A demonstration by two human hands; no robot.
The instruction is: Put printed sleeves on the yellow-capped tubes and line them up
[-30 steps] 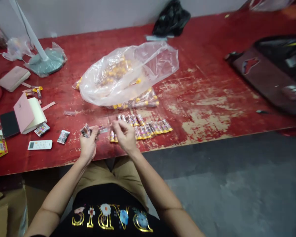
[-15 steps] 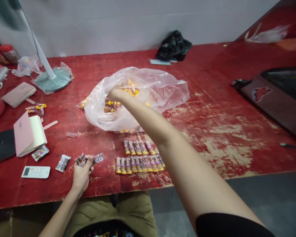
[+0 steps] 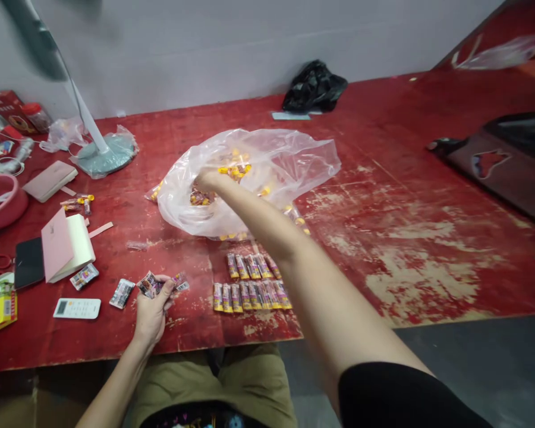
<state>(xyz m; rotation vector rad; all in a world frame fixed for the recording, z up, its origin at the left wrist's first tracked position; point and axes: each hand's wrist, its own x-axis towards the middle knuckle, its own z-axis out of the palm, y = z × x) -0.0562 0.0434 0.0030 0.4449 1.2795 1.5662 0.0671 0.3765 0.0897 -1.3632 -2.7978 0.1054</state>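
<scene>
My left hand, near the table's front edge, is closed on small printed packets that stick out on both sides of it. My right hand reaches into a big clear plastic bag of yellow-capped, brown-wrapped pieces; its fingers are hidden among them. Below the bag lie two rows of similar yellow-ended tubes, an upper row and a lower row, partly covered by my right forearm. A single printed packet lies left of my left hand.
On the left are a white remote, another packet, an open pink notebook, a phone, a pink bowl and a lamp. Black bag at the back; dark case at right.
The view has shifted slightly, bringing more of the left side into sight. My left hand has turned a little with its packets. My right hand is still in the bag.
</scene>
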